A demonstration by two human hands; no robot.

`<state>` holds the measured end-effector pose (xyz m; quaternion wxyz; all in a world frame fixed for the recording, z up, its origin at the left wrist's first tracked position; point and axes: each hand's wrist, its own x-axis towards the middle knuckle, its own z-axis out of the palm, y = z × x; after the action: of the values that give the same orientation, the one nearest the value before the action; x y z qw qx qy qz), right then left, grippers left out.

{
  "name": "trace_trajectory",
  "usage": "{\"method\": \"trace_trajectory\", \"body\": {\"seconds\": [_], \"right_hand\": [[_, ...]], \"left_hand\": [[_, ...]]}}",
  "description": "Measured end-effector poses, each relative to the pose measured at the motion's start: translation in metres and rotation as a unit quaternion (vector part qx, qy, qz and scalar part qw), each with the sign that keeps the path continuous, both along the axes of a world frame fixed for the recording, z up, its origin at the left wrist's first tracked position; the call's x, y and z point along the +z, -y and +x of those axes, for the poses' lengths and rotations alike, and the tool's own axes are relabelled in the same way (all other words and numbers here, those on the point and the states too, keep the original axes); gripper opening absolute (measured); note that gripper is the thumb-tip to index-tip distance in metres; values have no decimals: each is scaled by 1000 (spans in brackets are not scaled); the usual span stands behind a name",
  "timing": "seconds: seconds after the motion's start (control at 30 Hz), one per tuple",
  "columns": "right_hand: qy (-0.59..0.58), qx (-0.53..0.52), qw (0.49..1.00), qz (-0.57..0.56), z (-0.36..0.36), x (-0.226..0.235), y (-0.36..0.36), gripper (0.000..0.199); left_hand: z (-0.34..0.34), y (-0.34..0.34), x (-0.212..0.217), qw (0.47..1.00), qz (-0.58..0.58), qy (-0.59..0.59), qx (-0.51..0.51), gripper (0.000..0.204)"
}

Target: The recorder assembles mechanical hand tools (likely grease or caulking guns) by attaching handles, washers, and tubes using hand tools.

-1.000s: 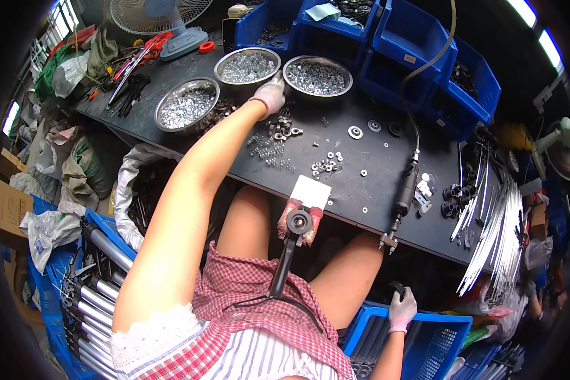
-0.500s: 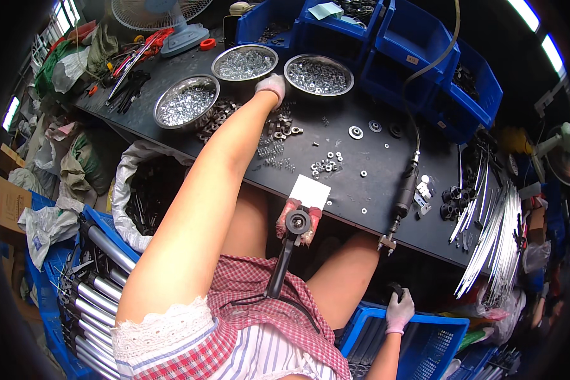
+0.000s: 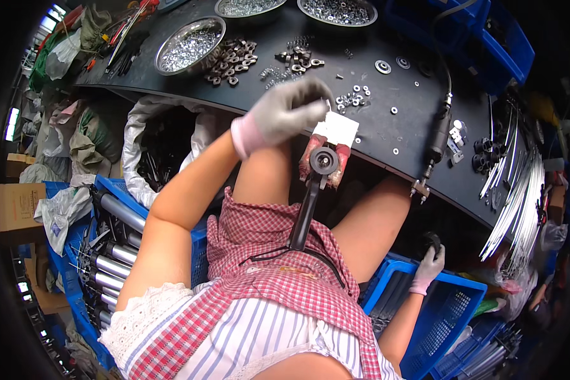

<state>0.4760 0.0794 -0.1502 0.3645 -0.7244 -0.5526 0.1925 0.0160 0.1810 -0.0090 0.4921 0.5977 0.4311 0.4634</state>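
My left hand [image 3: 285,115], in a grey-white glove with a pink cuff, is over the bench's front edge. Its fingers curl to a pinch beside a white block [image 3: 339,130]; a small bright bit shows at the fingertips, too small to name. Just below the block, a black tube with a round, hollow head [image 3: 323,161] rests between two red-wrapped jaws [image 3: 343,155] and slants down to my lap. Low on the right, my gloved right hand [image 3: 429,269] grips a black curved part [image 3: 432,240] above a blue crate [image 3: 446,316].
Metal bowls [image 3: 190,47] of small parts stand at the back. Loose nuts [image 3: 354,96], springs [image 3: 275,75] and dark metal links [image 3: 234,60] lie on the bench. An air screwdriver [image 3: 438,136] hangs over the right edge near pale rods [image 3: 519,202]. Metal tubes [image 3: 117,253] fill a left-hand crate.
My left hand has come back from the bowls to beside the white block. My right hand still holds the black curved part. The whole view has shifted, with the bench now higher up.
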Motion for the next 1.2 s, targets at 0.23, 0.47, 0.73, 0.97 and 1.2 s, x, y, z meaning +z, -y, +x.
{"method": "trace_trajectory", "body": {"seconds": [0.23,0.47,0.73,0.97,1.2], "right_hand": [[-484,62,873,-4,-108,24,-18,18],[-591,167,772,-164,-199,40,19,20],[-640,237,684,-256,-207,52,15,30],[-483,404,770,-102,-184,73,-31,30],[-440,376,791,-200,-181,96,-54,36]], "left_hand": [[23,56,-31,942,186,-224,171,17],[31,47,-41,880,244,-401,71,16],[36,52,-56,930,199,-278,132,22],[49,49,-57,958,99,-223,149,7],[55,57,-74,955,110,-201,187,8]]}}
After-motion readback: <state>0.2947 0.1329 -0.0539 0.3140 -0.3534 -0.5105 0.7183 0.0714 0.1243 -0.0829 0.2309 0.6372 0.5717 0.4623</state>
